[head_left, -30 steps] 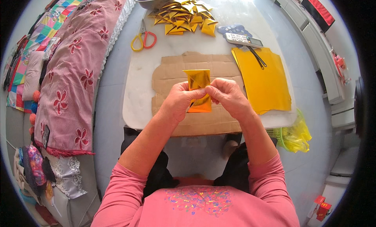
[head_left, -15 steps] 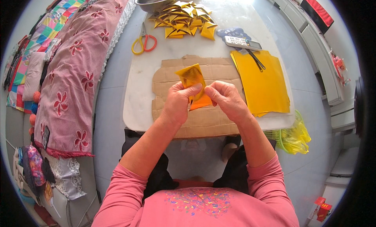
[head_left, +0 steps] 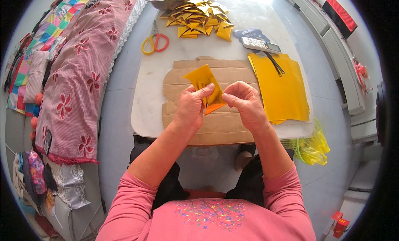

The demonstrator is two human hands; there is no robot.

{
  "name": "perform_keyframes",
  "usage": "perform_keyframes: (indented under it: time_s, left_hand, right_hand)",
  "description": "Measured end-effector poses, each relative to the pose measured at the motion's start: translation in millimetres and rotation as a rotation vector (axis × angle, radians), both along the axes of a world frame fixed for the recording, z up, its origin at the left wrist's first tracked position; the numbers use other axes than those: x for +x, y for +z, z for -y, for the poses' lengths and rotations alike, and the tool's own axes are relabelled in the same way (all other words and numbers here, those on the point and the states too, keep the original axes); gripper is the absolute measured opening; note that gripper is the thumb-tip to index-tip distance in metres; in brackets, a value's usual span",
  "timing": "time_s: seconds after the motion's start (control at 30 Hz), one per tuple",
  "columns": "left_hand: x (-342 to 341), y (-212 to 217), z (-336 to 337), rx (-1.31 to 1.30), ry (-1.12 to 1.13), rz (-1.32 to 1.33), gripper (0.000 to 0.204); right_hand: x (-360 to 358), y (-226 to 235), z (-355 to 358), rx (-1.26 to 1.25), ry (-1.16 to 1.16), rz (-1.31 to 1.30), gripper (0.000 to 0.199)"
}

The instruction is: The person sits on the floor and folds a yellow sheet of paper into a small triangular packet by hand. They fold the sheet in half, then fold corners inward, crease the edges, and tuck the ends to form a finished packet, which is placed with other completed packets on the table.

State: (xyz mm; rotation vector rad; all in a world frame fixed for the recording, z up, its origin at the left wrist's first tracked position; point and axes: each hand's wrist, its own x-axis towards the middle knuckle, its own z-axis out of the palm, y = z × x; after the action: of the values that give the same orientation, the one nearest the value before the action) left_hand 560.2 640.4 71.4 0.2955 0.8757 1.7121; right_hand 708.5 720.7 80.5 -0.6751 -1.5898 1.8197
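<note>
Gold paper sheet point(head_left: 204, 86) partly folded, held tilted above cardboard piece point(head_left: 216, 112) on white table point(head_left: 149, 99); left hand point(head_left: 192, 106) pinching sheet's lower edge, thumb on top; right hand point(head_left: 245, 102) pinching same sheet at right corner, fingertips meeting left thumb; stack of yellow sheets point(head_left: 280, 87) just right of cardboard; folded gold pieces point(head_left: 198, 17) heaped at far end; scissors point(head_left: 154, 41) left of heap

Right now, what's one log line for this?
left hand: holds gold paper | right hand: pinches it | under: cardboard
</note>
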Motion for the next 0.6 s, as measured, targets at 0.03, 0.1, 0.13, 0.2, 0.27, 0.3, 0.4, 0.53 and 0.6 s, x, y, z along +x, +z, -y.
perform_keyframes:
  time_s: [0.03, 0.1, 0.13, 0.2, 0.27, 0.3, 0.4, 0.53, 0.6]
  left_hand:
    - [-0.1, -0.7, -0.2, 0.002, -0.007, 0.001, 0.015]
    - [0.8, -0.8, -0.5, 0.018, 0.005, -0.003, 0.015]
    - [1.0, -0.9, -0.4, 0.025, 0.01, -0.005, 0.015]
    - [0.6, -1.2, 0.0, 0.022, 0.003, -0.001, 0.015]
    - [0.2, -1.9, 0.4, 0.017, -0.008, -0.01, 0.014]
    - [0.0, -2.7, 0.5, 0.014, -0.014, -0.021, 0.014]
    - [-1.4, -6.1, 1.2, 0.006, -0.015, -0.074, 0.014]
    - [-2.3, -7.3, 1.8, 0.008, -0.017, -0.089, 0.014]
    - [-2.2, -7.2, 1.6, 0.01, -0.014, -0.1, 0.015]
  right_hand:
    - [0.0, -0.7, -0.3, -0.003, 0.005, -0.004, 0.008]
    - [0.1, -2.8, -1.1, -0.01, 0.014, -0.011, 0.008]
    - [-0.1, -2.9, -0.8, -0.016, 0.015, -0.007, 0.008]
    - [-0.4, -2.7, -0.3, -0.027, 0.017, 0.001, 0.01]
    - [-0.7, -2.6, -0.5, -0.036, 0.013, 0.004, 0.011]
    - [-0.8, -2.5, -0.5, -0.041, 0.01, 0.006, 0.012]
    - [-1.5, 0.2, 0.6, -0.046, 0.022, 0.029, 0.014]
    - [-2.1, -2.4, -0.2, -0.052, 0.038, 0.031, 0.014]
    - [-2.5, -2.7, -0.4, -0.047, 0.052, 0.036, 0.014]
